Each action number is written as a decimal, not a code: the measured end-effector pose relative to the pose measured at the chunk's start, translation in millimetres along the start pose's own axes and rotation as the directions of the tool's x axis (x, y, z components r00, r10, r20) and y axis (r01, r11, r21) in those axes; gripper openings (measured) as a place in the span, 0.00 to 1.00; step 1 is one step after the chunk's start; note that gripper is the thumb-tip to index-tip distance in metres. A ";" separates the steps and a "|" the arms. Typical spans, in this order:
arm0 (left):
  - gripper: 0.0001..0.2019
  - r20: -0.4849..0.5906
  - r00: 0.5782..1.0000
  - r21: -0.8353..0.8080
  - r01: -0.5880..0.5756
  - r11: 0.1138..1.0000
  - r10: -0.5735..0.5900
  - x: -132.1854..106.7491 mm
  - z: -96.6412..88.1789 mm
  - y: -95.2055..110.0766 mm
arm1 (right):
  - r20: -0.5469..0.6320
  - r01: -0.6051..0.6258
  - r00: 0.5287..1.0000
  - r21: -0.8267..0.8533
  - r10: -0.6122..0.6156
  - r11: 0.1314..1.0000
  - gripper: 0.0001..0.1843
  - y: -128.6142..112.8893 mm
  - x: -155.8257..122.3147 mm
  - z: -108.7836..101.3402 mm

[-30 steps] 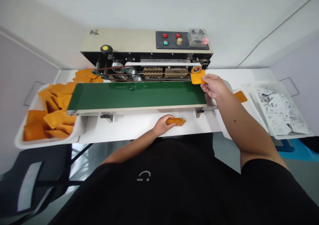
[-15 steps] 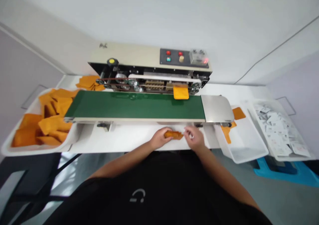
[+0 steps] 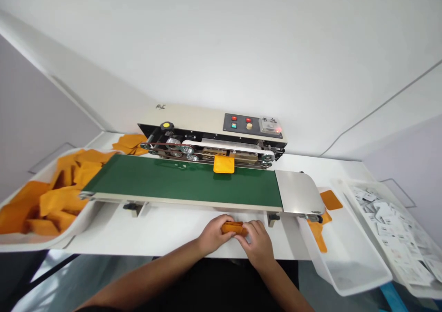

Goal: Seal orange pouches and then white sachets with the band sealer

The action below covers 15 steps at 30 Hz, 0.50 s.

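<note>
A small stack of orange pouches (image 3: 234, 228) lies on the white table in front of the sealing machine. My left hand (image 3: 213, 234) is closed on its left end. My right hand (image 3: 257, 243) is closed on its right end, fingers curled over the top. One orange pouch (image 3: 223, 164) rides on the green conveyor belt (image 3: 172, 180), its top edge in the sealer's band. The beige sealing machine (image 3: 193, 118) stands behind the belt, with red and green buttons on a dark panel (image 3: 250, 125).
A white tray (image 3: 20, 245) at the left holds several orange pouches (image 3: 51, 197). More orange pouches (image 3: 129, 142) lie behind the belt's left end. A white bin (image 3: 345, 256) at the right holds a few orange pouches (image 3: 319, 233); a further tray holds small white packets (image 3: 397, 229).
My right hand let go of a pouch at the sealer's right end and came back to the stack by my left hand. That pouch has travelled left along the belt. The view tilted up.
</note>
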<state>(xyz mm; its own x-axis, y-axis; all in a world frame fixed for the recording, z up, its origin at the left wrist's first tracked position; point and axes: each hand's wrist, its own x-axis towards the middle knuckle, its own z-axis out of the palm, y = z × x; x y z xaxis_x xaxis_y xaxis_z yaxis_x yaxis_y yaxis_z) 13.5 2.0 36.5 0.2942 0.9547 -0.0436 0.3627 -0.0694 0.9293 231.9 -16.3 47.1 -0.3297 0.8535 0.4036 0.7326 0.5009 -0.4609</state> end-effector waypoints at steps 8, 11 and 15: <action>0.21 -0.020 0.999 -0.016 0.031 0.999 -0.031 0.3 1.9 -3.5 | 0.057 -0.043 0.998 0.049 0.040 0.998 0.08 0.5 -0.1 2.3; 0.24 -0.004 1.000 -0.017 0.026 1.000 -0.026 0.4 1.7 -6.5 | 0.068 -0.093 0.994 0.102 0.087 0.990 0.09 -0.7 -0.8 -2.2; 0.28 0.010 0.999 -0.022 0.038 0.999 -0.037 0.5 1.9 -9.8 | 0.091 -0.292 0.956 0.254 0.278 0.922 0.11 -1.3 -6.6 -7.3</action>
<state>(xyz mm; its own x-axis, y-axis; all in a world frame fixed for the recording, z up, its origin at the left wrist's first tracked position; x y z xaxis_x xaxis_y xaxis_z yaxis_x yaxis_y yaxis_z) 11.8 2.6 26.7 0.2893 0.9537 -0.0821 0.3544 -0.0271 0.9347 237.5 -23.7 50.8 -0.1658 0.9684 0.1864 0.6201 0.2494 -0.7438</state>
